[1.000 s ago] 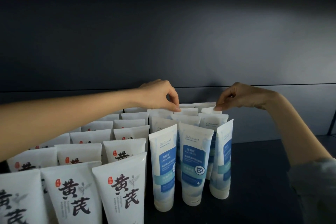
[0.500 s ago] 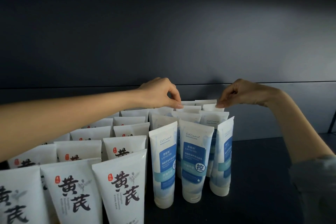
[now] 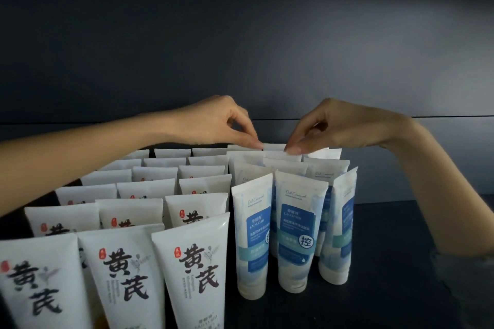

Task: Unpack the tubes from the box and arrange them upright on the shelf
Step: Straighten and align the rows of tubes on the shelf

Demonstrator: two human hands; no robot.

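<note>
Head view: left hand [image 3: 219, 125] and right hand [image 3: 328, 128], thumb against forefinger, pinch the top crimp of a far-row tube [image 3: 274, 146] standing upright on the shelf [image 3: 401, 288]; step in hand is probably alignment; next move calls for a gentle release, neighbouring tubes [image 3: 324, 165] undisturbed.

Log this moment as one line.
step: arranging | left hand: pinches back-row tubes | right hand: pinches back-row tubes | blue-label tubes: upright on shelf
</note>
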